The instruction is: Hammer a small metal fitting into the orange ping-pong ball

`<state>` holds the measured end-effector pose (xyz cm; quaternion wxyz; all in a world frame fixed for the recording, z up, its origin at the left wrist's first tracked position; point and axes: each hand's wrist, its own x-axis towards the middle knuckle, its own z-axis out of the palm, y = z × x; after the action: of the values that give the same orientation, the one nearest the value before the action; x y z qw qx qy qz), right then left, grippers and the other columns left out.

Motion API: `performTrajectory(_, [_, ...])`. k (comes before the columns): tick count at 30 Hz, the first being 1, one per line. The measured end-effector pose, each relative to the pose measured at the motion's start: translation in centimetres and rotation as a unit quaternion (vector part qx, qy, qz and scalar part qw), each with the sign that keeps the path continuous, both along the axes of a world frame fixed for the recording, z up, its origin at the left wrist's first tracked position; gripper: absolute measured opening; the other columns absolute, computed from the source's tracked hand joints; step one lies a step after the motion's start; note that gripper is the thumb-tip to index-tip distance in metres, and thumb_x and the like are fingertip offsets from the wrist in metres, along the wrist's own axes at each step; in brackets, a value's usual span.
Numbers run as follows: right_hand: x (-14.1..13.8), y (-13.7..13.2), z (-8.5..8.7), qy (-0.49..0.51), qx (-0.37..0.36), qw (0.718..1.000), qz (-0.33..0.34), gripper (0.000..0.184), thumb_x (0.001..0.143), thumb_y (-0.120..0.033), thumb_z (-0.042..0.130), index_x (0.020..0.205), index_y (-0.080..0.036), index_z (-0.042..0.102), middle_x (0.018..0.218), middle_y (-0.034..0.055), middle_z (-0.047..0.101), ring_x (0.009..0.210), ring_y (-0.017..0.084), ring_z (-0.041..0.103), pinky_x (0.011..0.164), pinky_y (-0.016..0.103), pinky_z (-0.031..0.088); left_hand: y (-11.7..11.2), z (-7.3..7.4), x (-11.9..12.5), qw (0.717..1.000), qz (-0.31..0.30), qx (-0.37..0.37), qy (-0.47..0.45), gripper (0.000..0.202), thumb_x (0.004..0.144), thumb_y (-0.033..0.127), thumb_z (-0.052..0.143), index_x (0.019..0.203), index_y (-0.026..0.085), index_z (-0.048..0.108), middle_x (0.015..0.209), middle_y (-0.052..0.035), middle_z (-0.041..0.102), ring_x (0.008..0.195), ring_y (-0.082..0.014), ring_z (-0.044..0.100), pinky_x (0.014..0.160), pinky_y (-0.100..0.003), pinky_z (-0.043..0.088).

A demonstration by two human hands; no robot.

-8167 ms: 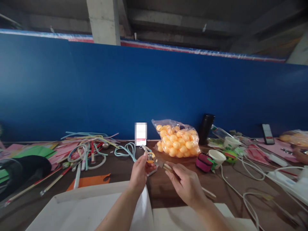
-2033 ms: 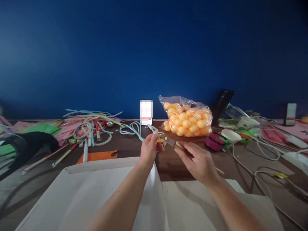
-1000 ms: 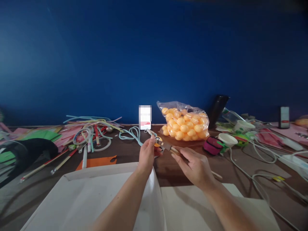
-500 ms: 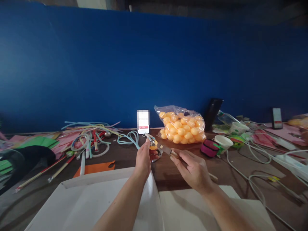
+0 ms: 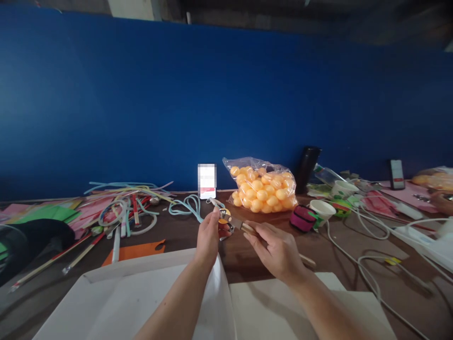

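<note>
My left hand [image 5: 208,236] pinches a small orange cup-shaped piece [image 5: 227,211] with shiny silver metal at it; its exact kind is too small to make out. Another shiny silver part shows just below, by the fingertips. In my right hand [image 5: 278,248] is a wooden-handled tool [image 5: 250,229], the handle running back under the palm. Its flat grey metal end points left and meets or nearly meets the silver piece. A pale round spot shows there. Both hands are above the dark brown table [image 5: 244,264].
Behind my hands stand a clear bag of orange balls [image 5: 262,191] and a phone [image 5: 207,182]. Colourful tubes [image 5: 123,212] and paper lie left. A purple pouch [image 5: 303,218], paper cup [image 5: 322,208], black bottle [image 5: 308,167] and white cables [image 5: 357,264] lie right. White cardboard [image 5: 141,297] is in front.
The tool's metal end has moved closer to the silver piece in my left hand. The whole view has shifted slightly. Both hands keep their grip.
</note>
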<state>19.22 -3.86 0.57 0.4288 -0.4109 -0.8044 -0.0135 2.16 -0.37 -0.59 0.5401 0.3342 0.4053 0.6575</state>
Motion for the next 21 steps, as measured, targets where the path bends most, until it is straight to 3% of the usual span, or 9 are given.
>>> performTrajectory(21, [0.16, 0.00, -0.20, 0.002, 0.019, 1.000, -0.002, 0.025, 0.090, -0.022, 0.055, 0.114, -0.020, 0.063, 0.099, 0.0068, 0.073, 0.087, 0.019, 0.068, 0.081, 0.030, 0.054, -0.18, 0.06, -0.06, 0.999, 0.015, 0.020, 0.042, 0.052, 0.072, 0.062, 0.061, 0.087, 0.012, 0.065, 0.071, -0.0048, 0.061, 0.060, -0.0121, 0.055, 0.049, -0.022, 0.048])
